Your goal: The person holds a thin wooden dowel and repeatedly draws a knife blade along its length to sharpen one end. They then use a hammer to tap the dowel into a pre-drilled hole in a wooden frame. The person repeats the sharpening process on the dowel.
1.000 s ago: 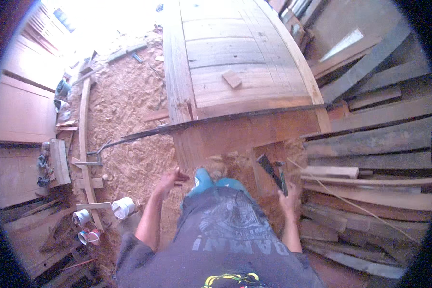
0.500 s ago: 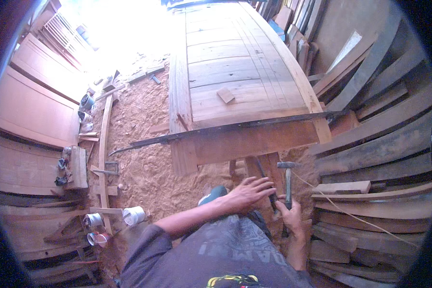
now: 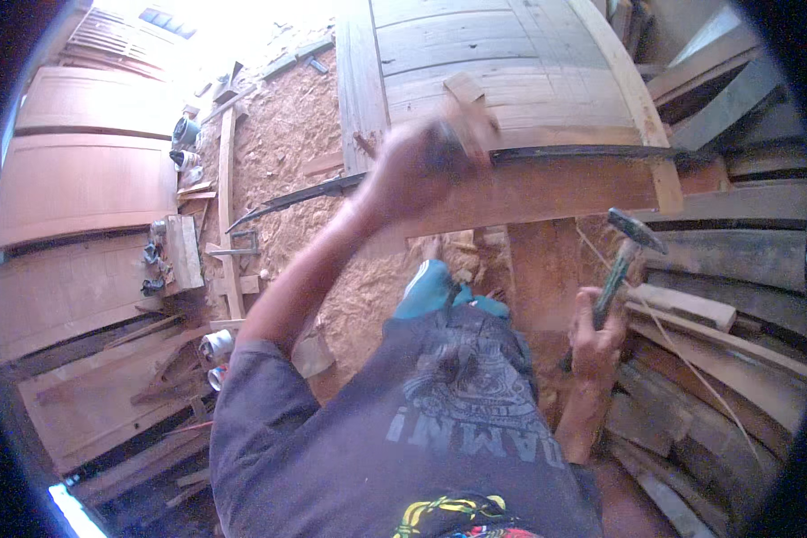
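Observation:
My right hand (image 3: 592, 345) is closed round the handle of a hammer (image 3: 614, 278), held head up at the right of my body. My left hand (image 3: 426, 170) is over the near end of a large panelled wooden door (image 3: 520, 184), above a long dark metal bar (image 3: 583, 153) that lies across it. Motion smears its fingers, and a dark shape shows at them that I cannot make out. Just beyond the fingers is a small wooden block (image 3: 464, 87) on the door. Whether the fingers touch the block cannot be told.
Stacked boards (image 3: 722, 269) line the right side, with a thin cord (image 3: 699, 366) hanging before them. Wooden panels (image 3: 90, 184) lean at the left. Wood shavings (image 3: 300, 125) cover the floor, beside a long wooden strip (image 3: 227, 206) and white pots (image 3: 217, 345).
My left hand has moved from beside the right hand, forward to the door's near end. My right hand has moved right with the hammer, now tilted. The view has shifted.

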Tool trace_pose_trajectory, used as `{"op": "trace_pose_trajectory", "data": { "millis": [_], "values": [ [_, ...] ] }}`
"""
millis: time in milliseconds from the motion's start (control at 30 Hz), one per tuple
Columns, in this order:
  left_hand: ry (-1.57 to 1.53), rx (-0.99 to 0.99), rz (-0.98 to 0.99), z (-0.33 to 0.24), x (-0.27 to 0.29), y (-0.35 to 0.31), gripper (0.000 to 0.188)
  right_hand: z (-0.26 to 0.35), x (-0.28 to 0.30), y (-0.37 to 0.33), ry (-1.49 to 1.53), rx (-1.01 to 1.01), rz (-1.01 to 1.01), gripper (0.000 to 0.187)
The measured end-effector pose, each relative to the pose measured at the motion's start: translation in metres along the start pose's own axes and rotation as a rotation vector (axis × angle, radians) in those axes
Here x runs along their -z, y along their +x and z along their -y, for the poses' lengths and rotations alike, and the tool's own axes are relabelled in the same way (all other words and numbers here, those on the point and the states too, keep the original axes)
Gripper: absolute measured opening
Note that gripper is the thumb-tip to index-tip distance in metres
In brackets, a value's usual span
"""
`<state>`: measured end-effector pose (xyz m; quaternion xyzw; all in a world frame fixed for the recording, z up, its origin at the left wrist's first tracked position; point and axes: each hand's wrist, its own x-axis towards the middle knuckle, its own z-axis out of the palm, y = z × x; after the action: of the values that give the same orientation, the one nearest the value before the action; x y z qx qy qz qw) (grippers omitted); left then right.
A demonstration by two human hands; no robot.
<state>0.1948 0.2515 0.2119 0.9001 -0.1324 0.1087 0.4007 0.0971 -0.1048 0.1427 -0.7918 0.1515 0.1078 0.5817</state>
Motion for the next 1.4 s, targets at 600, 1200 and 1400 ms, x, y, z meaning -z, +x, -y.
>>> {"op": "trace_pose_trajectory", "data": {
  "millis": [600, 1200, 1400],
  "values": [
    [-0.418, 0.629, 0.528, 0.184, -0.035, 0.099, 0.042, 0.032, -0.119, 0.022, 0.214, -0.383, -0.187, 0.031],
    [-0.402, 0.357, 0.672, 0.189, -0.068, 0.081, 0.036, 0.07, -0.103, 0.096, -0.297, 0.034, -0.063, 0.037],
    [-0.421, 0.333, 0.697, 0.194, -0.074, 0.085, 0.034, 0.151, -0.057, 0.125, 0.485, 0.07, -0.223, 0.035]
  ]
}}
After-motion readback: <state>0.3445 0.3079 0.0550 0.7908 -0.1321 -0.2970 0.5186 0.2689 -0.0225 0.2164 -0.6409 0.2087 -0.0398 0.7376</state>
